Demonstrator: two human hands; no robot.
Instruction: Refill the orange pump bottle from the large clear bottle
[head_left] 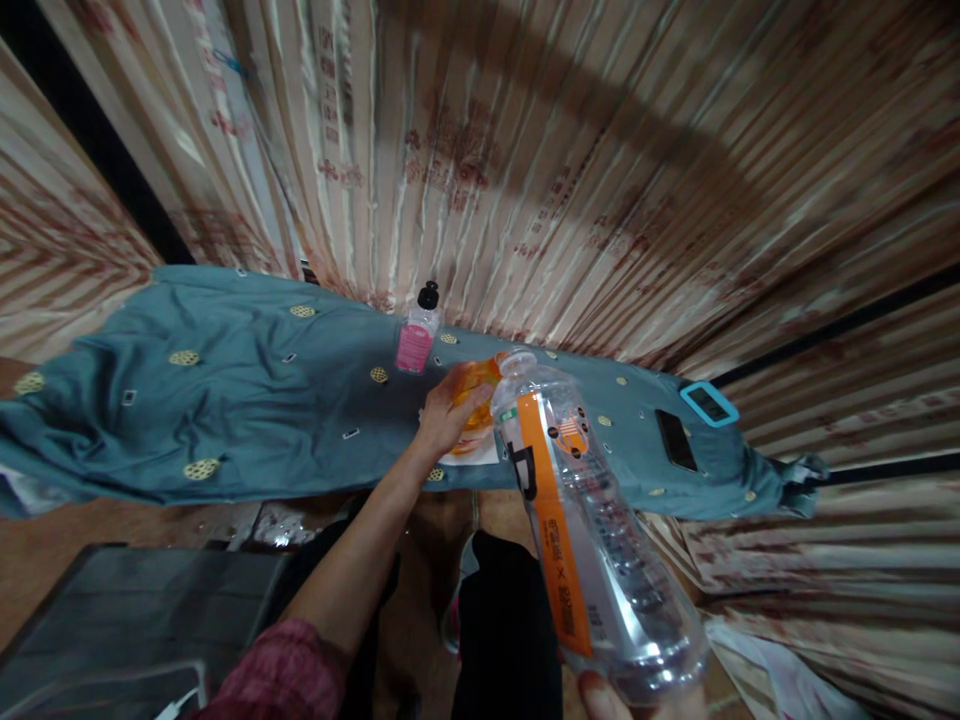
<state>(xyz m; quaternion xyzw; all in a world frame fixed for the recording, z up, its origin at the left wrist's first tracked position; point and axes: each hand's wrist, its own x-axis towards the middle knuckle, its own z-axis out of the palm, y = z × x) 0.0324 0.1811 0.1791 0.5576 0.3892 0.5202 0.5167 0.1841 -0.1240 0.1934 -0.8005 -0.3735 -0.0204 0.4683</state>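
Observation:
My right hand (604, 697), mostly cut off at the bottom edge, grips the base of a large clear plastic bottle (592, 530) with an orange and white label. The bottle is tilted, its uncapped-looking neck pointing away from me. My left hand (448, 405) is closed round a glossy orange thing (480, 385) beside the bottle's mouth; whether it is a cup or a packet I cannot tell. Whether the two touch is unclear. Under it shows a white piece with orange-red marks (480, 452). A small bottle (416, 340) with pink contents or label and a black cap stands beyond my left hand.
A blue-green patterned cloth (247, 420) covers the narrow table. At its right end lie a dark phone (676, 440) and a blue-framed device (709, 403). Pleated, printed curtains (480, 170) hang behind. A grey box-like surface (142, 620) stands at lower left.

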